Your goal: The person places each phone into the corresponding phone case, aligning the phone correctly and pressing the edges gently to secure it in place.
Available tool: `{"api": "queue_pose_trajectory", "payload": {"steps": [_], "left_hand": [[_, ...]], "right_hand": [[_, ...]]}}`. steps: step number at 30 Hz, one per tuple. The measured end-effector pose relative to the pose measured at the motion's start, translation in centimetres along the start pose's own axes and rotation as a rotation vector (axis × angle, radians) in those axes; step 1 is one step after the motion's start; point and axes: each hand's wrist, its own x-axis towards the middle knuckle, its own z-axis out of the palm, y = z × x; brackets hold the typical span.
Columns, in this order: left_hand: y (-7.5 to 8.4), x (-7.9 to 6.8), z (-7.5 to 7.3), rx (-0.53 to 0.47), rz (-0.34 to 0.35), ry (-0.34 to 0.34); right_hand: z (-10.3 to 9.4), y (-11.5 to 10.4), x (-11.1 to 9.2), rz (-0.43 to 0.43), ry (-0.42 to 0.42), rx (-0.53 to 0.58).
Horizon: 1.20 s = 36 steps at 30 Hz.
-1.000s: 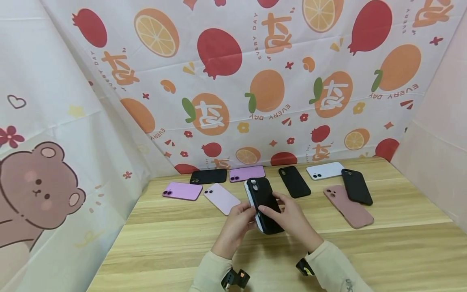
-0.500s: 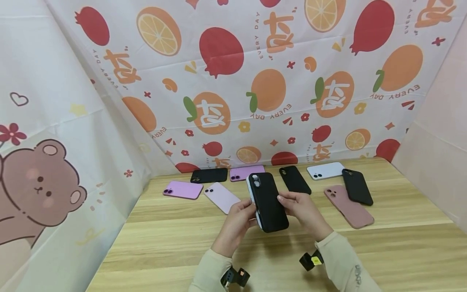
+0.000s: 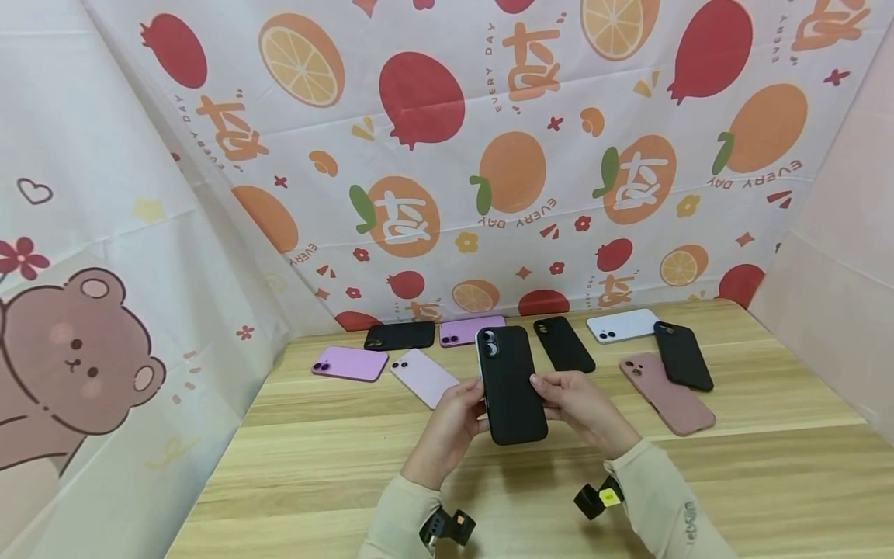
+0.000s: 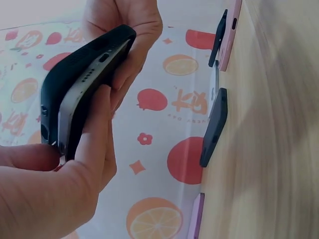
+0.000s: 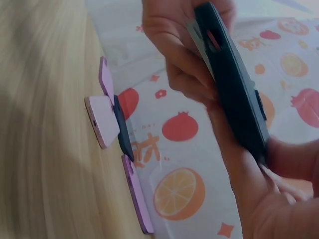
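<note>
Between both hands, above the table, is a black phone case [image 3: 515, 388] with its back toward the head camera. A light-edged phone [image 4: 75, 102] sits partly inside it; at the bottom end its metal side stands out of the case in the left wrist view. The left hand [image 3: 447, 431] grips the left edge, thumb at the case and fingers under the phone's screen side. Along the right edge, the right hand [image 3: 583, 407] holds the case with thumb in front and fingers behind. A pale lens ring shows through the camera opening.
On the wooden table [image 3: 314, 481] behind the hands lie purple phones [image 3: 349, 364], a pale pink phone [image 3: 424, 378] and a white phone [image 3: 621, 325]. Black cases [image 3: 564, 345] lie among them. A black case [image 3: 683, 357] overlaps a dusty pink case [image 3: 667, 396] at right.
The right thumb has moved from the middle of the case's back to its right edge. The case has turned squarer to the head camera, and less of the phone's pale left side shows.
</note>
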Motion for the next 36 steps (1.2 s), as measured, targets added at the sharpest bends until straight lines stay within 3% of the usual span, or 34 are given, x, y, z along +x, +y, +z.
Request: {"api": "queue_pose_trajectory", "payload": {"steps": [7, 13, 18, 29, 36], "left_hand": [[0.4, -0.1, 0.4, -0.042, -0.032, -0.041], [0.4, -0.4, 0.6, 0.155, -0.048, -0.059], [-0.1, -0.5, 0.6, 0.211, -0.048, -0.109], [-0.3, -0.5, 0.7, 0.209, -0.025, -0.078], [-0.1, -0.7, 0.8, 0.200, -0.017, -0.024]], "right_hand": [[1.2, -0.5, -0.3, 0.000, 0.250, -0.092], [1.9, -1.2, -0.6, -0.069, 0.383, -0.066], [2.0, -1.5, -0.8, -0.085, 0.436, -0.034], [1.8, -1.5, -0.8, -0.086, 0.433, 0.000], [1.2, -1.4, -0.9, -0.093, 0.302, -0.062]]}}
